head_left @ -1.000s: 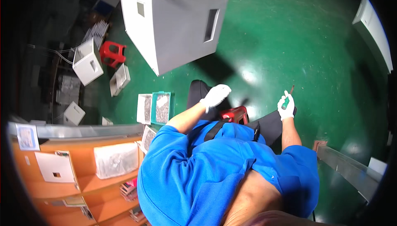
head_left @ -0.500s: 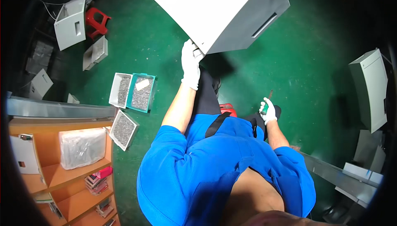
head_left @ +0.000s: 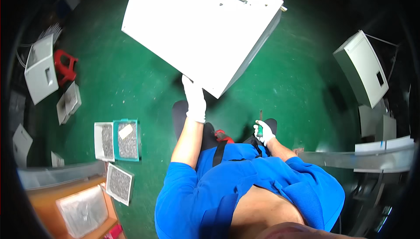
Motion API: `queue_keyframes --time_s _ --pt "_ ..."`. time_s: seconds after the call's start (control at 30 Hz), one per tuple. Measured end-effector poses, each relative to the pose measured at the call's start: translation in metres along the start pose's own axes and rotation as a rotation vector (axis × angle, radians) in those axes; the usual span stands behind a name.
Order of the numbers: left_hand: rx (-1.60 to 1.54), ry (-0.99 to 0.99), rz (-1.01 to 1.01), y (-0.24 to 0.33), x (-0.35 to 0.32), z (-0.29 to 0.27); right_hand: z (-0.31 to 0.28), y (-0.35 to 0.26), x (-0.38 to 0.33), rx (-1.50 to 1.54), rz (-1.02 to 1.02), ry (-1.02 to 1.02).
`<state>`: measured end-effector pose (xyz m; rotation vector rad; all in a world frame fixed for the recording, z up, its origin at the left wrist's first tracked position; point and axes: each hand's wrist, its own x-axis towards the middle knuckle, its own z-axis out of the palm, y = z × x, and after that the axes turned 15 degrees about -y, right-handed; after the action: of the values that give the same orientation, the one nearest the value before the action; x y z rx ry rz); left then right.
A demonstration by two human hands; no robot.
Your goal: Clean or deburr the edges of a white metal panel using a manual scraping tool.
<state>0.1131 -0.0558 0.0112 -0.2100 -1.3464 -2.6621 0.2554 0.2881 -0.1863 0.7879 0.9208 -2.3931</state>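
A large white box-shaped cabinet (head_left: 197, 37) stands tilted in front of me, with slots along its far edge. My left hand (head_left: 194, 99), in a white glove, holds the cabinet's near lower edge, left of the near corner. Its fingertips are hidden by the panel. On the right, my gloved right hand (head_left: 264, 134) is closed round the green handle of a screwdriver (head_left: 260, 130), whose shaft points away from me. This hand is near my right knee, apart from the cabinet.
Left on the green floor are a white bin (head_left: 104, 140), a teal bin (head_left: 127, 139) and another white bin (head_left: 119, 184), all holding small metal parts. A red stool (head_left: 65, 66) is beyond them. Another white cabinet (head_left: 362, 66) stands right. An orange shelf (head_left: 39, 204) is near left.
My view has turned, and the cabinet now shows more of its broad white face and less of its grey side. The left hand keeps to its edge; the right still holds the screwdriver.
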Motion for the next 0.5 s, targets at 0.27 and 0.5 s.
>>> queue_keyframes --time_s 0.27,0.5 --pt "-0.158 -0.036 -0.125 -0.017 0.015 0.032 -0.010 -0.004 -0.009 0.067 -0.008 -0.019" --pt "-0.222 -0.233 -0.264 -0.028 0.028 0.048 -0.009 -0.001 -0.010 0.051 -0.002 0.000"
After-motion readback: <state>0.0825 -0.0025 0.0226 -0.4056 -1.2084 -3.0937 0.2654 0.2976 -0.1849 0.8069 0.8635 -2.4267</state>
